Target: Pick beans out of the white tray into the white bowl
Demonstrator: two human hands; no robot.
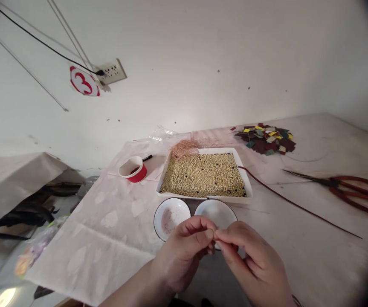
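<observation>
A tiny tan piece (215,234), too small to identify, is being held between the meeting fingertips of both hands, just over the near edge of a round white bowl with a dark rim (215,209). By the left hand (185,251) it is being gripped between thumb and forefinger; by the right hand (254,256) it is being pinched the same way, that thumb and forefinger closed to the tips. The remaining fingers are being kept curled. The left forearm is being angled in from the lower left, the right hand from the lower right, and the wrists are being held apart.

Beside that bowl, reddish residue is being held in a second round white bowl with a dark rim (160,209). Beyond both, pale yellow round beads (203,177) flecked with black are being contained by a shallow white rectangular tray (247,181). A long dark red strand (294,203) is being supported by the pale cloth-covered table (113,251), as are large scissors with reddish-brown handles (335,183) at right and a red-and-white cup (139,175) at left. Farther back, a heap of multicoloured flat scraps (265,138) is being borne.
</observation>
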